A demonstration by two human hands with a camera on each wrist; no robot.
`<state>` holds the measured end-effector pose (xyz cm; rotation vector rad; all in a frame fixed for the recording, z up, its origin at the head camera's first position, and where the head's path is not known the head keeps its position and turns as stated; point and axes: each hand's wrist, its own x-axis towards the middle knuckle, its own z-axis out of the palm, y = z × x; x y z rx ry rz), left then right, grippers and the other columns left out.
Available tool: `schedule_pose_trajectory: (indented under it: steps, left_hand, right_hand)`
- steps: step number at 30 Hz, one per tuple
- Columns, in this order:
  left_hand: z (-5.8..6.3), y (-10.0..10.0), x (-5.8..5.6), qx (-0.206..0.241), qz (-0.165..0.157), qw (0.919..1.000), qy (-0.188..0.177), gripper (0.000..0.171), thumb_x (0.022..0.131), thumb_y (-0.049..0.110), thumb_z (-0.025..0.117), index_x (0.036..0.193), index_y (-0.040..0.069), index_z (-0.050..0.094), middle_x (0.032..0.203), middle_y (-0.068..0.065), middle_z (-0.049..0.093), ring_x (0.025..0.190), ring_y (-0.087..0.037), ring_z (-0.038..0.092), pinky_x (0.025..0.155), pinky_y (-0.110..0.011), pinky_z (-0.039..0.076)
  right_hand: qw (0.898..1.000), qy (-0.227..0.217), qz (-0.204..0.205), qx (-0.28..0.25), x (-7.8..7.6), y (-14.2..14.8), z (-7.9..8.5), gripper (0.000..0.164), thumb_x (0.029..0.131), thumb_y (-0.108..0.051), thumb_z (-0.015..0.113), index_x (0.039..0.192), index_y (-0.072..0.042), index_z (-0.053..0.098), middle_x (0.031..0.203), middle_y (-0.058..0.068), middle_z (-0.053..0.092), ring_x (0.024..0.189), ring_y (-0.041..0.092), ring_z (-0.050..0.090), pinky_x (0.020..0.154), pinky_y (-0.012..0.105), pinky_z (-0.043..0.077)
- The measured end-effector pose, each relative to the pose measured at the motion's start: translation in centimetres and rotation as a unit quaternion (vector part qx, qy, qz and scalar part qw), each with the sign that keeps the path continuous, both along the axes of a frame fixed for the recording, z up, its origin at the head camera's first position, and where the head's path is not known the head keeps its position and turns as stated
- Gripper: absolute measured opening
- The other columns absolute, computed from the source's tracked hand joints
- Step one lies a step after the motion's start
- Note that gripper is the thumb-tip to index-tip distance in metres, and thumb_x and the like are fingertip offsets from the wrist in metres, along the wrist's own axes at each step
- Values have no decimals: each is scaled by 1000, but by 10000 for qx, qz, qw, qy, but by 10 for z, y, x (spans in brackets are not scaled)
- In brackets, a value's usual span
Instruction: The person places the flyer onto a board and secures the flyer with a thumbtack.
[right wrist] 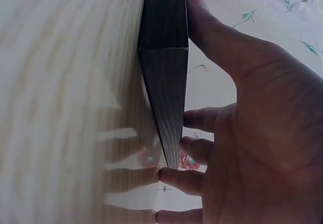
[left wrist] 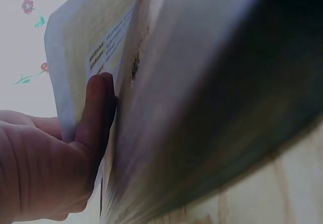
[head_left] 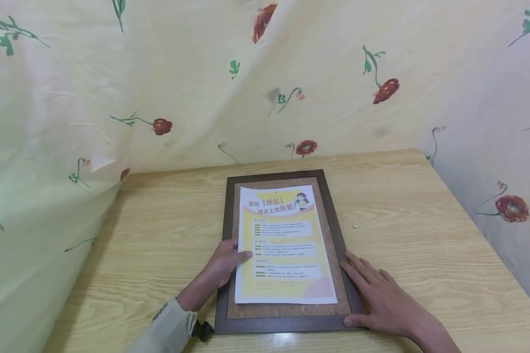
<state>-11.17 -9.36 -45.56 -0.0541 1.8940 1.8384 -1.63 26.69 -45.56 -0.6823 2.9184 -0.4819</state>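
A cork board [head_left: 287, 310] in a dark wooden frame [head_left: 287, 324] lies on the table, its top pointing away from me. Over the cork is a yellow and white printed sheet of paper [head_left: 282, 245], with a small dark spot near its top edge. My left hand [head_left: 223, 264] pinches the sheet's left edge, the thumb on the printed face; its other fingers are partly hidden. At the frame's lower right corner, my right hand [head_left: 386, 301] rests with fingers extended along the outer side and thumb on the bottom bar [right wrist: 164, 17].
A tiny pale object [head_left: 355, 227], too small to identify, lies on the wood-grain table [head_left: 415, 235] right of the frame. Flower-patterned cloth [head_left: 194, 88] hangs behind the table and along both sides. Near my left sleeve is a small black item [head_left: 202, 331].
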Motion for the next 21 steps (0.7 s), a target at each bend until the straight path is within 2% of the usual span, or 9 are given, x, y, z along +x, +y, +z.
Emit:
schedule_pose_trajectory:
  steps: [9,21]
  left_hand:
    - [3,0,0,36,-53,9999,-104,40,99,0,51,138,-10,47,116,-24,67,99,-34,69,81,-39,57]
    - [2,2,0,17,70,9998,-202,39,97,3,57,134,-9,52,111,-21,69,94,-32,71,79,-38,57]
  right_hand:
    - [9999,-96,-33,-7,0,0,2,111,72,-83,56,151,-8,36,159,17,25,138,45,34,93,72,36]
    - [9999,-143,-45,-36,0,-1,3,111,72,-83,57,151,-8,36,159,17,25,138,44,34,94,72,35]
